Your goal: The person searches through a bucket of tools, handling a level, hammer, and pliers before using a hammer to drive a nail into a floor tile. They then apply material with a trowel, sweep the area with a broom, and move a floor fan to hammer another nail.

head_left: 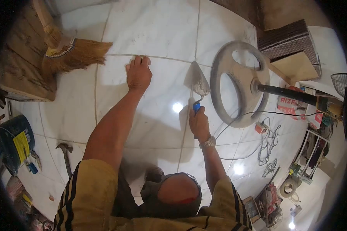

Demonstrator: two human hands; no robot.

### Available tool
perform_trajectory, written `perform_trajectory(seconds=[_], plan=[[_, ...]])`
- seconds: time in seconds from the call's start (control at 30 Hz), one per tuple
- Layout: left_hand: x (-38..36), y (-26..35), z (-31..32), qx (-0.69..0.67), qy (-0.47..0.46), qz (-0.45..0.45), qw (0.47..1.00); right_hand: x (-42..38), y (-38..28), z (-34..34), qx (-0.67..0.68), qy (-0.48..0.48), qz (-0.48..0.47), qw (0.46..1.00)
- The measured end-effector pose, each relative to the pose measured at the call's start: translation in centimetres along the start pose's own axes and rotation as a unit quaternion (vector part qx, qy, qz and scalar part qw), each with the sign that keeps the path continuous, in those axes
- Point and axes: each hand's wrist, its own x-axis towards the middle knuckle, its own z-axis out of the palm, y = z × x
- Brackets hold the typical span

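My right hand (pixel 199 122) is closed round the blue handle of a pointed trowel (pixel 199 81). Grey material clings to the blade, whose tip points away from me near a tile joint. A watch circles that wrist. My left hand (pixel 138 73) is closed and rests on the white tiled floor (pixel 158 92), near a joint between tiles. Its fingers are curled under, so anything inside them is hidden.
A fan's round base (pixel 219 82) stands just right of the trowel, with a cable crossing the floor. A straw broom (pixel 77 52) leans at the left by a wooden box (pixel 23 57). A hammer (pixel 66 156) and a dark green container (pixel 15 140) are nearer me.
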Motion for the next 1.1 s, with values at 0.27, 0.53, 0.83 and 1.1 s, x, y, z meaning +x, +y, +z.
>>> perform_trajectory(seconds=[0.27, 0.53, 0.83, 1.1], plan=[[-0.2, 0.1, 0.0, 0.006, -0.029, -0.011, 1.000, 2.7, 0.6, -0.4, -0.044, 0.038, -0.030, 0.998], [-0.5, 0.1, -0.1, 0.015, -0.027, -0.004, 1.000, 8.5, 0.2, -2.1, -0.055, 0.076, -0.109, 0.990], [-0.6, -0.3, 0.1, 0.012, -0.019, -0.004, 1.000, 6.4, 3.4, -1.6, -0.165, 0.137, -0.213, 0.953], [-0.2, 0.1, 0.1, 0.007, -0.022, 0.003, 1.000, 15.5, -0.6, -6.5, -0.055, -0.014, -0.087, 0.995]])
